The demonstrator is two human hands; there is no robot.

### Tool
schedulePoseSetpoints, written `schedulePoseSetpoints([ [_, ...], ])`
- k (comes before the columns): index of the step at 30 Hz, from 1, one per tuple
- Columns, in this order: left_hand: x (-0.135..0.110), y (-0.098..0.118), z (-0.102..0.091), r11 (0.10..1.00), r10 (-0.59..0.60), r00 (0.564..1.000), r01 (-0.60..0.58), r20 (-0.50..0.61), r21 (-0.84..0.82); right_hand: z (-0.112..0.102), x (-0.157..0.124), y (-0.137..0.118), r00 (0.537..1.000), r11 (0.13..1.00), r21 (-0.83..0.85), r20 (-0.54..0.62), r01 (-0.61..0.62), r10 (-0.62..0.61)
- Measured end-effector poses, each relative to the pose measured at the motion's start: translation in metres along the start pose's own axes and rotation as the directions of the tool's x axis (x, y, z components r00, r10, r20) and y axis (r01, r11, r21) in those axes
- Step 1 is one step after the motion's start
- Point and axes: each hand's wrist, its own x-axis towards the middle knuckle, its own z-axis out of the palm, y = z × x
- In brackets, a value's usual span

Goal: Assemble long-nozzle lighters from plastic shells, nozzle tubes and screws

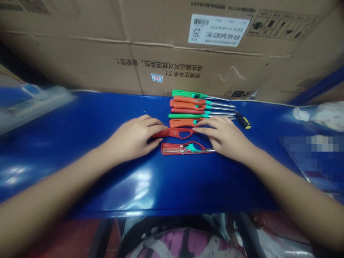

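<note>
Between my two hands lies a red lighter shell half (174, 133) with an oval trigger opening. My left hand (138, 136) pinches its wide end between thumb and fingers. At the narrow end, the fingertips of my right hand (223, 134) close on the shell. Just below, the opened lighter (184, 148) rests on the table, with its inner parts, teal trigger and metal tube showing. Part of that tube is hidden by my right hand. Above the shell, an orange lighter (181, 123) lies close to my right fingertips.
Several assembled lighters (188, 105), green, orange and red, lie in a row on the blue table (161, 186). A black and yellow screwdriver (244, 120) is at their right. A large cardboard box (94, 64) stands along the back. Clear plastic bags (329, 114) sit at the right.
</note>
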Motion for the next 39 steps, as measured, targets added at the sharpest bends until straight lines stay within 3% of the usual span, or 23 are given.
schedulePoseSetpoints([
  [4, 0.0, -0.003, 0.009, 0.998, -0.012, 1.0, 0.014, 0.021, -0.054, -0.003, 0.0, 0.003, 0.997, 1.0, 0.015, -0.076, -0.025, 0.027],
  [12, 0.002, -0.004, 0.014, 0.989, 0.008, 1.0, -0.008, 0.001, -0.15, -0.003, 0.003, 0.016, 0.99, 0.981, 0.169, -0.089, -0.09, 0.106],
  [17, 0.004, 0.01, 0.003, 0.939, -0.181, 0.975, 0.134, -0.126, -0.317, -0.014, 0.006, 0.001, 0.981, 0.929, 0.364, -0.148, -0.066, 0.128],
  [19, 0.003, 0.016, -0.001, 0.86, -0.284, 0.951, 0.196, -0.123, -0.47, -0.02, 0.005, -0.009, 0.984, 0.948, 0.311, -0.133, -0.069, 0.115],
  [23, 0.002, 0.029, -0.003, 0.62, -0.37, 0.929, 0.264, 0.022, -0.739, -0.03, 0.002, -0.02, 0.987, 0.992, 0.094, -0.125, -0.087, 0.098],
  [27, 0.004, 0.036, -0.001, 0.413, -0.355, 0.919, 0.316, 0.169, -0.854, -0.032, 0.0, -0.015, 0.994, 0.962, 0.271, -0.101, -0.015, 0.044],
  [33, 0.004, 0.038, 0.003, 0.11, -0.399, 0.855, 0.403, 0.331, -0.908, -0.024, 0.002, -0.01, 0.999, 0.908, 0.419, -0.036, 0.014, 0.001],
  [34, 0.004, 0.038, 0.003, 0.112, -0.403, 0.849, 0.416, 0.342, -0.902, -0.022, 0.002, -0.011, 1.0, 0.899, 0.438, -0.027, 0.0, 0.013],
  [36, 0.003, 0.039, 0.003, 0.211, -0.397, 0.862, 0.42, 0.315, -0.883, -0.018, 0.002, -0.011, 0.999, 0.881, 0.472, -0.003, -0.035, 0.042],
  [39, -0.001, 0.038, 0.004, 0.576, -0.327, 0.942, 0.258, 0.071, -0.776, -0.014, 0.001, -0.01, 0.996, 0.861, 0.5, 0.026, -0.088, 0.087],
])
